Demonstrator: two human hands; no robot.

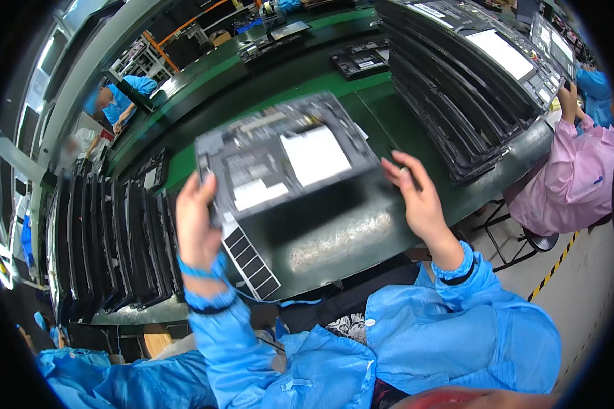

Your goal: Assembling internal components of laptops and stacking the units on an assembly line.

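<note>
Tilted above the green bench is an open laptop base (252, 153), its circuit board, dark battery and white panel showing. My left hand (198, 218) grips its left edge, with the thumb on top and the fingers partly hidden. Off its right corner, my right hand (416, 194) is apart from it, fingers spread and nothing in them. A white sheet with black rectangular stickers (252, 262) lies by my left wrist, at the bench's near edge. A blue band circles that wrist.
At left, several laptop bases (109, 238) stand on edge in a row. A tall leaning stack of laptop bases (457, 88) is at right. Another laptop base (361, 60) lies farther back on the green bench (334, 255). A person in pink (566, 177) works at right.
</note>
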